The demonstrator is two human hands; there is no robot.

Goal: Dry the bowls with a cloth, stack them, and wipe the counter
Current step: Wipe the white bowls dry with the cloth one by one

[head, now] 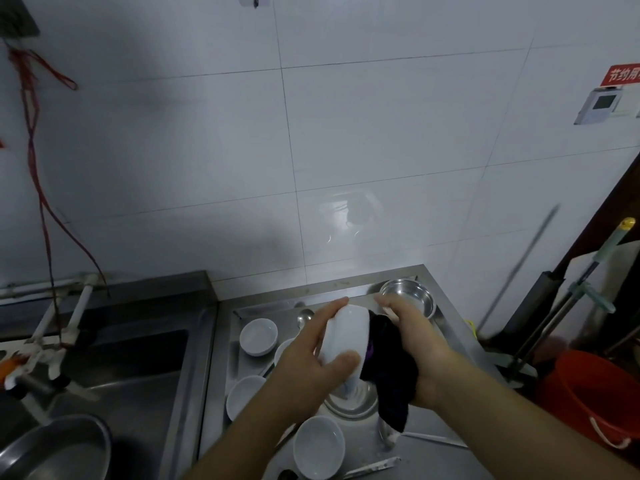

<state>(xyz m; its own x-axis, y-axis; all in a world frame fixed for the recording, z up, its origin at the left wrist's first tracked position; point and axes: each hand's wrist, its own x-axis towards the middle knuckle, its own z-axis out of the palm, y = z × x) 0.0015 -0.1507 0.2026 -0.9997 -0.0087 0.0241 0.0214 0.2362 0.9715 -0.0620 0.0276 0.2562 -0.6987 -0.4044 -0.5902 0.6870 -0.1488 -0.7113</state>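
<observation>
Above the middle of the stainless steel surface (446, 344), the left hand (308, 372) grips a glossy white ceramic bowl (346, 337) by its outside wall. The right hand (415, 344) clutches a soft, limp dark cloth (388, 372) against its mouth. The bowl looks stiff, slippery when wet and breakable, best held by rim and base.

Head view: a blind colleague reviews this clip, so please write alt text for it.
A person's left hand holds a white bowl on its side over a steel counter while the right hand presses a dark cloth into it. More white bowls and a steel bowl sit on the counter.
</observation>
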